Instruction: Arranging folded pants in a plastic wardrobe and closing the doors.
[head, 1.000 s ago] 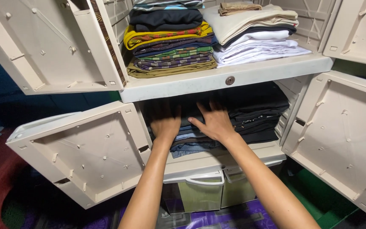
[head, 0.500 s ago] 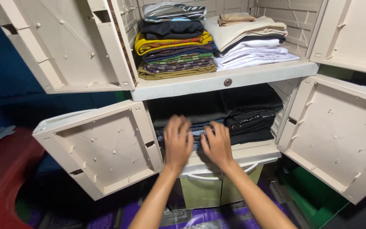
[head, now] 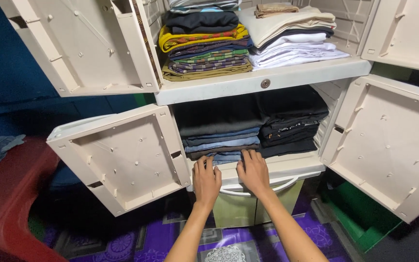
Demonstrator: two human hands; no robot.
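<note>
A beige plastic cabinet stands with its doors swung wide. On its lower shelf lies a stack of folded dark and denim trousers, with a pile of folded black clothes to its right. My left hand and my right hand rest side by side, palms down, on the front edge of the lower shelf. Their fingertips touch the bottom garment of the trouser stack. Neither hand grips anything.
The upper shelf holds a striped and coloured clothes stack and a white and cream stack. Open doors stick out on both sides. Below are green drawers, a purple patterned mat, and a red plastic piece at left.
Both hands have drawn back out of the lower compartment, from pressing on the trouser stack to resting at the shelf's front edge. The view has pulled back.
</note>
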